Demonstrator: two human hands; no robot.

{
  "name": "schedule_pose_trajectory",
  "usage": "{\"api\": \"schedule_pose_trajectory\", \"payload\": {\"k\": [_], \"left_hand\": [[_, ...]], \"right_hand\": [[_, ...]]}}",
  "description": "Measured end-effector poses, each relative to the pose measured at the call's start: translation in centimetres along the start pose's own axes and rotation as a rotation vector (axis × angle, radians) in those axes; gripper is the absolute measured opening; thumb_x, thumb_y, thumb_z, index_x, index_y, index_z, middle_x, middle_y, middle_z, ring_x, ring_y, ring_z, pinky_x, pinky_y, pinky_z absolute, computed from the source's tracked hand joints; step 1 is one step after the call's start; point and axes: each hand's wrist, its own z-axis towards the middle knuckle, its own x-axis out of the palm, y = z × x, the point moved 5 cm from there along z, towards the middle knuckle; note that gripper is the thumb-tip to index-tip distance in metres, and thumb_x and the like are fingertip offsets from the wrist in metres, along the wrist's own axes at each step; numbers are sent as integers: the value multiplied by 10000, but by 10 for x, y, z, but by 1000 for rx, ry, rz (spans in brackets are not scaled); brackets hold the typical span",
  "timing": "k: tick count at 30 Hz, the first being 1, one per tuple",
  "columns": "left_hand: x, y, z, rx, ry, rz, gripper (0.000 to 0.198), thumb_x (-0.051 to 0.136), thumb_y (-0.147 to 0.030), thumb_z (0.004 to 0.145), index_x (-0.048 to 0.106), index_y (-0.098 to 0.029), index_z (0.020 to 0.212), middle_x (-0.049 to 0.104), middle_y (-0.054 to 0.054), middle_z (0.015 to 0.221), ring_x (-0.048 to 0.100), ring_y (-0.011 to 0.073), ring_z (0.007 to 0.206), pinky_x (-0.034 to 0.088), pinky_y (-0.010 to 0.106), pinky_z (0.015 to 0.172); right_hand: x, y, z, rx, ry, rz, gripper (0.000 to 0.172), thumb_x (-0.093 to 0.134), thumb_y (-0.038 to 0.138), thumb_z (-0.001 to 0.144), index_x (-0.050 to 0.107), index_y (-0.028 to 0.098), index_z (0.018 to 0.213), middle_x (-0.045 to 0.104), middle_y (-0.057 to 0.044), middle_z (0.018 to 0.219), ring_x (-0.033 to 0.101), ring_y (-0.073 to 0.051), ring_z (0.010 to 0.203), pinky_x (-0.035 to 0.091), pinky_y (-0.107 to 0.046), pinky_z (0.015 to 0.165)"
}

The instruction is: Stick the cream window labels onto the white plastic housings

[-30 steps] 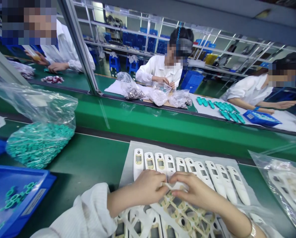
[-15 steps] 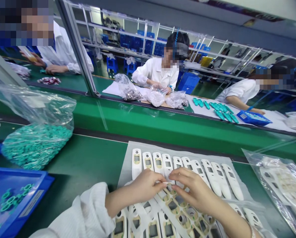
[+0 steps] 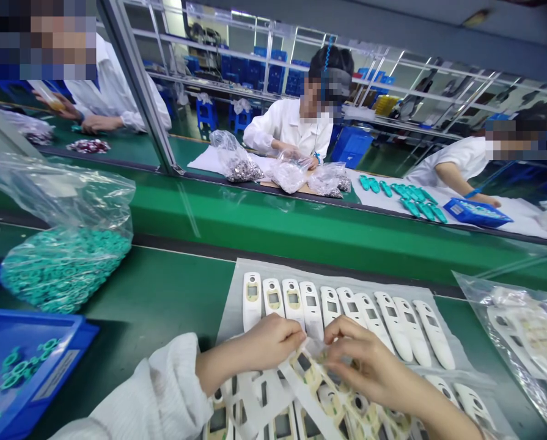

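Note:
My left hand (image 3: 273,342) is closed in a pinch on the upper edge of a sheet of adhesive stickers (image 3: 313,380), pale yellow frames with window cut-outs on white backing. My right hand (image 3: 369,360) has its thumb and fingers curled in at the sheet's upper right; what they pinch is hidden and blurred. Loose white backing strips (image 3: 303,397) lie across the sheet. Beyond my hands stands a row of white device housings (image 3: 392,327), several with a yellowish frame round the window. More framed housings (image 3: 282,425) show beneath the sheet.
At left are a bag of teal rings (image 3: 66,263) and a blue tray (image 3: 66,373) with some rings. A clear bag of white parts (image 3: 525,342) lies at right. Past the green divider (image 3: 255,217), co-workers in white sit at another bench.
The right hand has shifted slightly right, away from the left hand, and the fingers have curled more. The sheet's upper edge now appears lifted between the hands.

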Motion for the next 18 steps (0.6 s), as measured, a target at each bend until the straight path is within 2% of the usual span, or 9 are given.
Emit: {"api": "schedule_pose_trajectory", "payload": {"k": [3, 6, 8, 10, 11, 14, 18], "left_hand": [[2, -5, -1, 46, 3, 179, 313, 355, -234, 872, 436, -156, 580, 464, -36, 518, 436, 82, 502, 289, 207, 499], [4, -14, 0, 110, 23, 383, 285, 352, -241, 873, 516, -168, 652, 599, -2, 710, 531, 118, 583, 351, 228, 528], [6, -20, 3, 149, 35, 503, 280, 342, -271, 878, 554, -182, 718, 615, 22, 995, 571, 140, 613, 400, 260, 535], [9, -23, 6, 174, 45, 612, 296, 320, -288, 881, 566, -184, 754, 505, 38, 1238, 593, 157, 604, 443, 308, 530], [11, -23, 8, 185, 49, 656, 304, 309, -287, 881, 567, -180, 761, 457, 42, 1295, 598, 164, 593, 456, 327, 520], [16, -20, 12, 214, 40, 730, 287, 306, -270, 875, 566, -171, 807, 427, 48, 1323, 610, 177, 595, 476, 343, 491], [19, -15, 14, 237, 21, 752, 250, 328, -252, 857, 560, -159, 850, 436, 47, 1318, 604, 167, 582, 478, 337, 468]], "right_hand": [[-18, -20, 0, 113, -72, 352, 132, 532, 278, 819, 540, 195, 717, 502, -37, 833, 521, -158, 791, 424, -289, 706], [-31, -58, 10, 214, -190, 503, 209, 551, 354, 799, 529, 190, 672, 516, -38, 815, 521, -173, 802, 421, -300, 717], [-31, -86, 22, 301, -194, 488, 243, 571, 391, 776, 544, 181, 659, 537, -72, 954, 514, -211, 930, 408, -329, 788], [-26, -106, 33, 342, -181, 457, 262, 582, 420, 759, 561, 176, 667, 503, -103, 1132, 451, -254, 1094, 373, -368, 872], [-23, -113, 39, 346, -179, 440, 267, 578, 430, 759, 567, 177, 675, 474, -111, 1199, 395, -266, 1168, 342, -386, 916], [-14, -122, 48, 356, -191, 392, 295, 545, 459, 777, 570, 181, 682, 384, -116, 1327, 235, -258, 1289, 217, -423, 1019], [-3, -123, 49, 424, -225, 346, 364, 514, 529, 770, 581, 179, 692, 326, -110, 1377, 136, -263, 1325, 94, -445, 1064]]}}
